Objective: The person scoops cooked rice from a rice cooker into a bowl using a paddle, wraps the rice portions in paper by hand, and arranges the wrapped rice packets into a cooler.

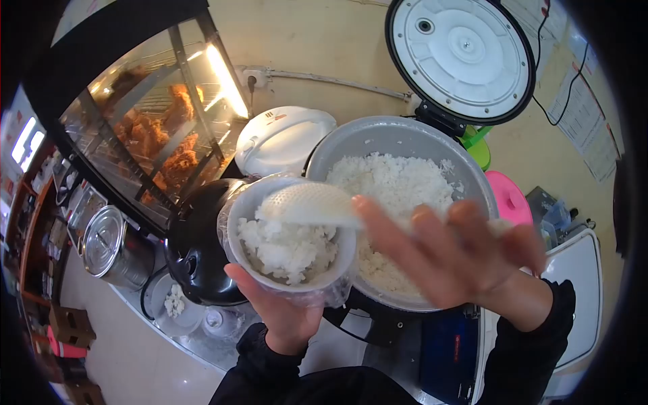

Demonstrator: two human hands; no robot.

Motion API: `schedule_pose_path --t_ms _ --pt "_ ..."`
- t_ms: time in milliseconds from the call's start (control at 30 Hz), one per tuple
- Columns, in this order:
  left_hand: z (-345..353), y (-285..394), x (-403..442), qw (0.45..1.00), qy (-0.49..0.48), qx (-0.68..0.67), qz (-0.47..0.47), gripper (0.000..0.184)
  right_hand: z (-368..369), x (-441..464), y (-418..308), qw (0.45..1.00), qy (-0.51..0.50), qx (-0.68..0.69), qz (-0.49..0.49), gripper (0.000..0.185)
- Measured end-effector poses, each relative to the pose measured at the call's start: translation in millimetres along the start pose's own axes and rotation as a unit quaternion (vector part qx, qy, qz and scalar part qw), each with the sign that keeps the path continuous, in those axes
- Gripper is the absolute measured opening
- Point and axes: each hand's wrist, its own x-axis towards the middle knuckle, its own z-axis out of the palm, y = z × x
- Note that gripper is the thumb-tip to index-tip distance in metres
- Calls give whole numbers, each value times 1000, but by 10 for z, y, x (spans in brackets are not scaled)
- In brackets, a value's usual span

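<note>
White rice [289, 253] sits in the bowl [345, 250] we hold in our left grip [291, 320]. Our right grip [466, 263] clasps the paddle [307, 204].

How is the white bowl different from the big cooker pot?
Size: the white bowl is small, while the cooker pot is much wider.
Color: the bowl is white; the pot's inner wall is gray.
Support: the bowl is held in the left hand, whereas the pot sits in its cooker, with the lid standing open behind it.
Both are round and contain white rice.
</note>
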Motion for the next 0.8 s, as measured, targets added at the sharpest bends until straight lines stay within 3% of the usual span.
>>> schedule_pose_path --t_ms 67,167,267,367,433,500,567,600,633,733,800 --pt "-105 37 -1 990 -24 -141 -14 80 -147 77 127 996 -33 51 62 22" --pt "-176 75 -33 981 -50 -187 -22 81 -182 33 220 990 -49 123 40 17" --pt "-145 92 -92 997 41 61 -6 82 -124 -62 207 990 -27 140 6 11" --pt "-233 108 -96 986 16 -164 3 99 -96 -37 369 978 -120 159 69 8" --pt "-416 165 -102 991 -7 -131 25 95 67 -129 569 951 -212 198 110 8" --pt "-558 228 -96 991 -21 -128 38 86 392 -463 620 909 -308 270 76 8" --pt "-799 357 -67 996 -76 -45 26 86 543 -683 647 858 -411 304 55 7" --pt "-941 474 5 986 -160 -37 -4 85 565 -738 665 830 -466 302 48 7" --pt "-1032 526 12 987 -158 -19 8 85 587 -798 667 798 -520 301 41 7" --pt "-1173 543 28 994 -106 -10 33 85 676 -1045 589 790 -490 366 35 8" --pt "-1212 497 -25 997 -61 -7 52 84 705 -1091 514 749 -544 376 46 5"
